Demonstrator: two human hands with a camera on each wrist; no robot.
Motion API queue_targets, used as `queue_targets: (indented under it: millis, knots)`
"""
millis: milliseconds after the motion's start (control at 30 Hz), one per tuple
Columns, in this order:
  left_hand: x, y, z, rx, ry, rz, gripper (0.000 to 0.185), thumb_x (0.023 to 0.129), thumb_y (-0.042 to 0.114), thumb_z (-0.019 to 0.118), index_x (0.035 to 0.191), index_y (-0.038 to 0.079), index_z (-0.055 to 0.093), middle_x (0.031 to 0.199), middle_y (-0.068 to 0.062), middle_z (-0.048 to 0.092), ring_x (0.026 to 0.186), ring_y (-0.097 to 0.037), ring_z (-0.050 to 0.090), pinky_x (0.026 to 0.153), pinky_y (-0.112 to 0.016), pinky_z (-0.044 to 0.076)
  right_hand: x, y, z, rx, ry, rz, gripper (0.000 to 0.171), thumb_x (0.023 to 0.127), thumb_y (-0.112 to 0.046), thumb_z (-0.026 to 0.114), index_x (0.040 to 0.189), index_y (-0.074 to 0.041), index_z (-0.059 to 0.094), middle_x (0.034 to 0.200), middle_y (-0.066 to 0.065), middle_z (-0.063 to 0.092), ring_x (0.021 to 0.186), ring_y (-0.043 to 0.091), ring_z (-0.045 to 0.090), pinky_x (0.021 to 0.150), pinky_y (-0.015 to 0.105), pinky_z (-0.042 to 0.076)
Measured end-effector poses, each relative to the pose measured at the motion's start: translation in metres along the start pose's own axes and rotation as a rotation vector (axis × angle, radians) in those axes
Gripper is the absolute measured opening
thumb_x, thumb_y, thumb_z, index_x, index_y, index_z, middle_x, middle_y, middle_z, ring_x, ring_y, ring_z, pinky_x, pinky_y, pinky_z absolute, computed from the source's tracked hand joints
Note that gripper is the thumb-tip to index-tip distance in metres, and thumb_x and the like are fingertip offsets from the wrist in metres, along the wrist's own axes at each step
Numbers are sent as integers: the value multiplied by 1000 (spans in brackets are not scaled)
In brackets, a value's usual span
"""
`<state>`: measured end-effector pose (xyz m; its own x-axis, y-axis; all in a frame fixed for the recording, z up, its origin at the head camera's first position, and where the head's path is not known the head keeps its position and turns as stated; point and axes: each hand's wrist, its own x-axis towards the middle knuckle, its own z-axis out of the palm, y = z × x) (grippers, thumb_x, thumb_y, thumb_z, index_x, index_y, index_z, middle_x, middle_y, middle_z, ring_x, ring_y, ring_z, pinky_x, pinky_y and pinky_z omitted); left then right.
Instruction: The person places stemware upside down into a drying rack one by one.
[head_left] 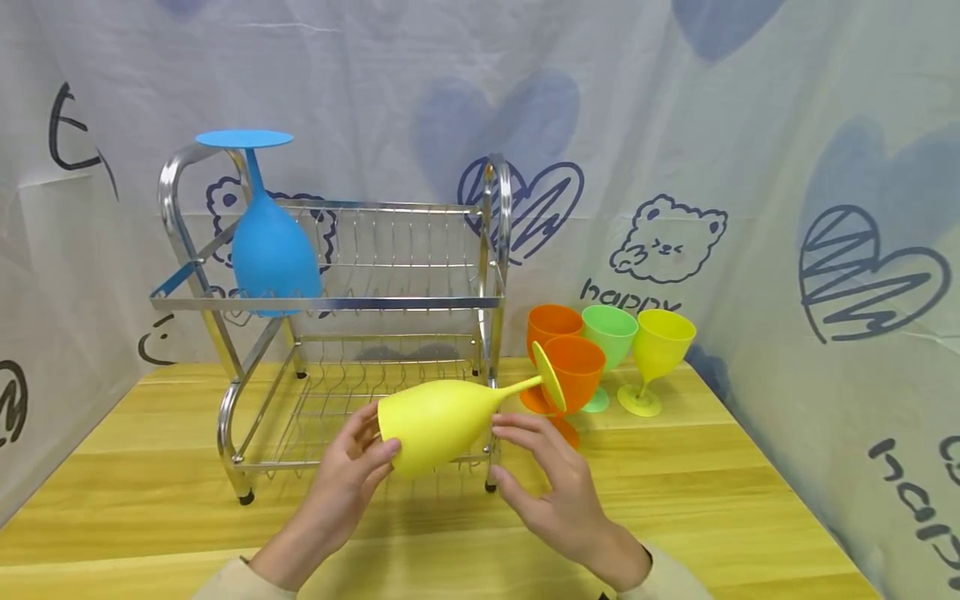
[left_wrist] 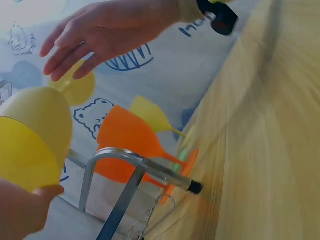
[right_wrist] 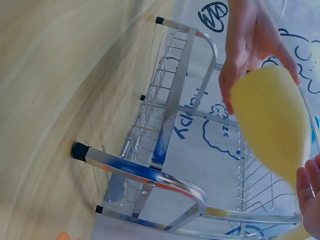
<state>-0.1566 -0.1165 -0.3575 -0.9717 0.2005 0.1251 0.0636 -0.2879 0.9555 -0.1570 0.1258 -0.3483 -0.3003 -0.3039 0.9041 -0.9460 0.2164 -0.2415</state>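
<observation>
- Head: my left hand (head_left: 348,467) pinches a yellow goblet (head_left: 438,425) by its rim, sideways before the rack (head_left: 405,303); my right hand (head_left: 558,492) loosely open, near the stem.
- Head, progress guess: blue goblet (head_left: 273,250) racked upside down, far left; held one plus four upright at right on the surface (head_left: 712,500) remaining.
- Left wrist: thumb on rim.
- Right wrist: stem contact, can't tell.

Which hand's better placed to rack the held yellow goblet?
Probably the left hand: it already grips the yellow goblet in front of the rack; the right hand is open near the stem.
</observation>
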Motion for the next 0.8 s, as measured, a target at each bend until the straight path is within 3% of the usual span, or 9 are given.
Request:
queue_targets:
  millis: [167,267,400,600,800]
  knots:
    - [1,-5,-4,-232,-124,75,54,95,21,55,141,7,31,134,-13,40,116,-21,50,101,-32,44,-3,0,-1,12,16,50,29,92,-10,64,115,8,59,114,20,61,105,28,60,91,27,51]
    - [2,-8,-6,-321,-219,91,50,97,26,53,141,12,36,134,-8,44,118,-19,49,106,-35,39,-3,-1,-1,94,-3,199,36,86,3,66,120,6,57,119,19,61,109,25,59,87,30,53]
    - [1,-9,-4,-387,-303,64,48,98,34,52,141,18,36,136,-4,42,122,-18,44,109,-34,35,-1,-4,1,308,-31,435,49,85,8,65,132,5,49,129,17,56,118,21,54,91,35,52]
    - [-1,-6,6,-468,-346,-10,48,98,37,50,140,17,36,137,-3,41,123,-18,42,110,-34,32,6,-6,9,588,-17,577,58,90,-8,68,140,5,40,137,19,49,124,17,50,100,31,45]
    - [1,-13,9,-472,-333,-47,43,100,38,46,137,18,39,135,-1,42,122,-17,44,110,-33,34,14,-9,16,629,-29,685,68,86,-22,75,141,0,40,134,14,51,122,24,50,102,32,43]
